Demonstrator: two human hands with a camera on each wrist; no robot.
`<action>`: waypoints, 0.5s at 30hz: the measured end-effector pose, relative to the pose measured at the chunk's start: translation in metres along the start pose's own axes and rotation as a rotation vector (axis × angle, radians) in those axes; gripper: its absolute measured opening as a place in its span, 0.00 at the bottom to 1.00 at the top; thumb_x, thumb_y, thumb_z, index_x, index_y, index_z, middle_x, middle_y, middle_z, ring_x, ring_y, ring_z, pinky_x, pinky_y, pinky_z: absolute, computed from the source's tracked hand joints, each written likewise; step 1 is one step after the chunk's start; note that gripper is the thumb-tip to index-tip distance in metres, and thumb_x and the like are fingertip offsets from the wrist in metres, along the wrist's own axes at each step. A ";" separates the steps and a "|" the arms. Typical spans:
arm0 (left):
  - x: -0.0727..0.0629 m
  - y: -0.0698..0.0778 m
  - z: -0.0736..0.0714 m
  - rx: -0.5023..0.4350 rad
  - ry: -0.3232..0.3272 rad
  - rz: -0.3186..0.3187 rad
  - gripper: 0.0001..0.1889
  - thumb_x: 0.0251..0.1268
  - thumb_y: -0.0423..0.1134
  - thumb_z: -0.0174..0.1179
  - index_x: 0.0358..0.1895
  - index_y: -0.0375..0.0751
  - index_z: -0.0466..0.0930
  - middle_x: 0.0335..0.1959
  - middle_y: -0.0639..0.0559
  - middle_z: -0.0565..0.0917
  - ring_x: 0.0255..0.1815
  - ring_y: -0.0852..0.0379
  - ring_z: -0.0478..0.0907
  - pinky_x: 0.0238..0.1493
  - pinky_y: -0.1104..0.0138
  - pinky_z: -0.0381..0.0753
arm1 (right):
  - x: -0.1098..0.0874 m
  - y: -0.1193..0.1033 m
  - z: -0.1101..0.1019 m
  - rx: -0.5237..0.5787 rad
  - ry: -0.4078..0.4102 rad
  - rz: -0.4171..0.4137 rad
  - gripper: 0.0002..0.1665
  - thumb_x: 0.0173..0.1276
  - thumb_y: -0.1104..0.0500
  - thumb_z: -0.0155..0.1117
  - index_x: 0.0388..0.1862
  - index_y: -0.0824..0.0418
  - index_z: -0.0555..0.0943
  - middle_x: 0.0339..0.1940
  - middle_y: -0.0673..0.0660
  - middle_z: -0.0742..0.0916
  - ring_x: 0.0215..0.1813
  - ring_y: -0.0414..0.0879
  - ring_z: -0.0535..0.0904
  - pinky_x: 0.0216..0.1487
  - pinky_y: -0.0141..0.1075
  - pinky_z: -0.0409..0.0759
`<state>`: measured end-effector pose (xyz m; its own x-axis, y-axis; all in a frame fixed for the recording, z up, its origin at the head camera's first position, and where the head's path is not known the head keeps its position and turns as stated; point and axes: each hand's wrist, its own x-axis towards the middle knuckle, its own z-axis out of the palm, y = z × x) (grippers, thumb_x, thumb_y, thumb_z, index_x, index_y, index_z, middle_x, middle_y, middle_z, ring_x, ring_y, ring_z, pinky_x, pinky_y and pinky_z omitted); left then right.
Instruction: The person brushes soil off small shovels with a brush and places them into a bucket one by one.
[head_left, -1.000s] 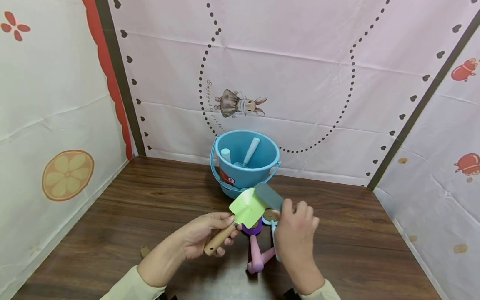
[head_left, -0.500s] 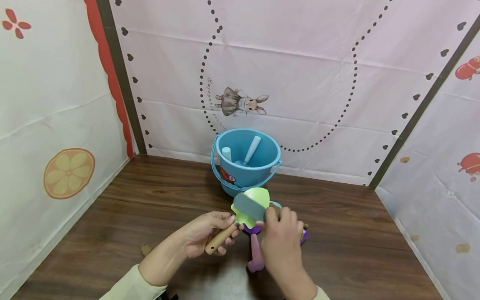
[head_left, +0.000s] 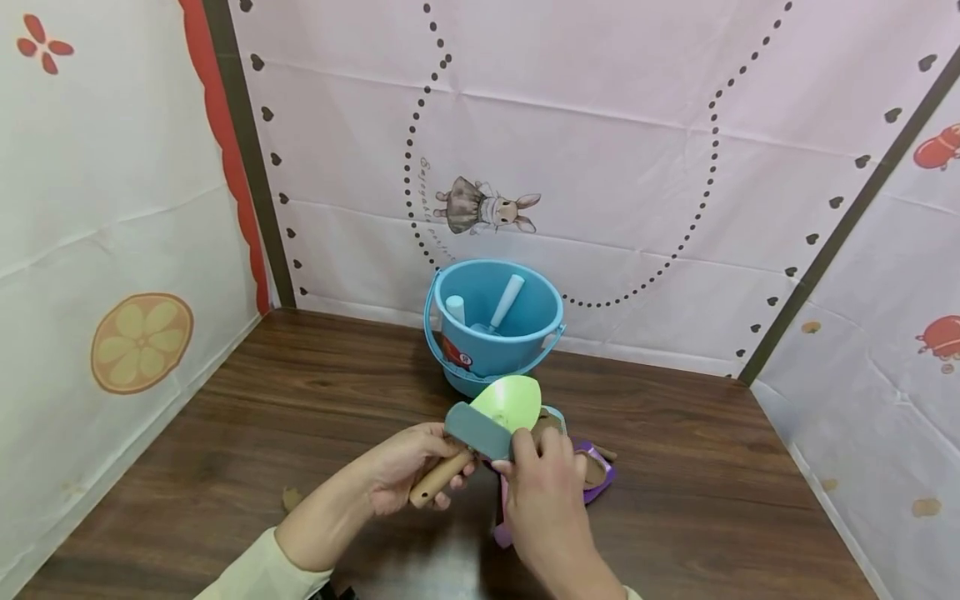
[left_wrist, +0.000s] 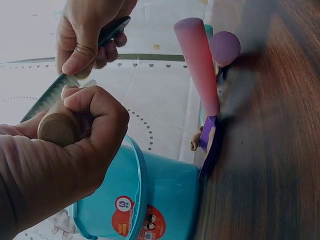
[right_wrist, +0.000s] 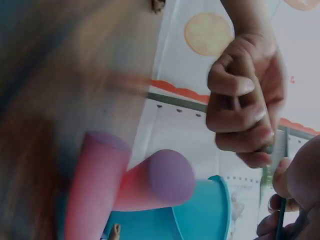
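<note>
The green trowel [head_left: 519, 400] is held above the desk [head_left: 712, 500], before the blue bucket [head_left: 495, 354], its long axis slanting: blade away and rightward, wooden handle [head_left: 441, 477] back toward the person's left. The left hand [head_left: 405, 472] curls round that handle; the right hand [head_left: 547, 500] pinches a grey scraper [head_left: 478, 430] slanting crosswise over the trowel. Two pale-blue handles [head_left: 507, 302] stand inside the bucket; a purple scoop [head_left: 609, 477] contains brown material [head_left: 594, 472].

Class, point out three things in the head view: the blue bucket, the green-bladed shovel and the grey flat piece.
Blue bucket [head_left: 498, 356], head view: outer wall below the rim.
Green-bladed shovel [head_left: 517, 401], head view: the blade.
Grey flat piece [head_left: 477, 428], head view: middle of its broad face.
</note>
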<state>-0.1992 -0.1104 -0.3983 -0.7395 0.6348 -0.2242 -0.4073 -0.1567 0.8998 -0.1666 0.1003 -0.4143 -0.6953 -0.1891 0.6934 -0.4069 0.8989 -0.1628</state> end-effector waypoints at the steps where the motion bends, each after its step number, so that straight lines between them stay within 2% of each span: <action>1: 0.000 0.000 0.000 0.004 -0.001 0.001 0.14 0.78 0.38 0.47 0.56 0.33 0.73 0.36 0.50 0.79 0.30 0.62 0.76 0.26 0.69 0.77 | 0.000 0.000 0.000 0.001 -0.003 0.003 0.22 0.61 0.45 0.71 0.32 0.58 0.71 0.28 0.53 0.71 0.29 0.49 0.68 0.31 0.38 0.58; 3: -0.001 0.001 0.000 0.012 0.001 -0.003 0.15 0.79 0.39 0.48 0.57 0.32 0.74 0.36 0.50 0.79 0.31 0.62 0.75 0.26 0.70 0.77 | 0.003 0.004 -0.002 0.001 -0.009 0.043 0.20 0.61 0.48 0.72 0.33 0.58 0.72 0.27 0.54 0.70 0.30 0.50 0.68 0.31 0.39 0.57; 8: -0.001 0.004 0.001 0.026 -0.002 -0.028 0.16 0.80 0.42 0.50 0.56 0.32 0.76 0.36 0.50 0.79 0.31 0.61 0.74 0.26 0.70 0.77 | 0.017 0.031 -0.008 -0.015 0.014 0.201 0.17 0.66 0.52 0.70 0.37 0.61 0.74 0.28 0.58 0.71 0.33 0.56 0.69 0.32 0.45 0.58; 10: -0.001 0.004 0.001 0.026 -0.008 -0.035 0.16 0.80 0.42 0.50 0.56 0.32 0.76 0.36 0.50 0.79 0.31 0.61 0.74 0.27 0.70 0.77 | 0.020 0.037 -0.010 -0.026 0.019 0.233 0.17 0.67 0.52 0.69 0.37 0.62 0.73 0.29 0.59 0.71 0.32 0.56 0.69 0.32 0.46 0.59; 12: -0.002 0.004 0.002 0.023 -0.012 -0.034 0.16 0.80 0.42 0.50 0.55 0.32 0.76 0.36 0.50 0.79 0.31 0.61 0.74 0.27 0.70 0.77 | 0.020 0.036 -0.013 -0.026 0.003 0.227 0.17 0.67 0.52 0.68 0.38 0.63 0.73 0.29 0.59 0.71 0.32 0.56 0.69 0.32 0.45 0.59; 15: -0.003 0.003 0.002 0.019 -0.024 -0.019 0.16 0.80 0.42 0.50 0.56 0.32 0.75 0.36 0.50 0.79 0.31 0.62 0.75 0.27 0.70 0.77 | 0.015 0.022 -0.016 0.000 -0.048 0.151 0.18 0.67 0.50 0.67 0.38 0.62 0.74 0.29 0.57 0.72 0.33 0.53 0.70 0.32 0.43 0.60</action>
<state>-0.1975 -0.1111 -0.3942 -0.7186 0.6554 -0.2326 -0.4108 -0.1301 0.9024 -0.1766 0.1236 -0.3962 -0.7761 -0.0704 0.6267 -0.2953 0.9186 -0.2625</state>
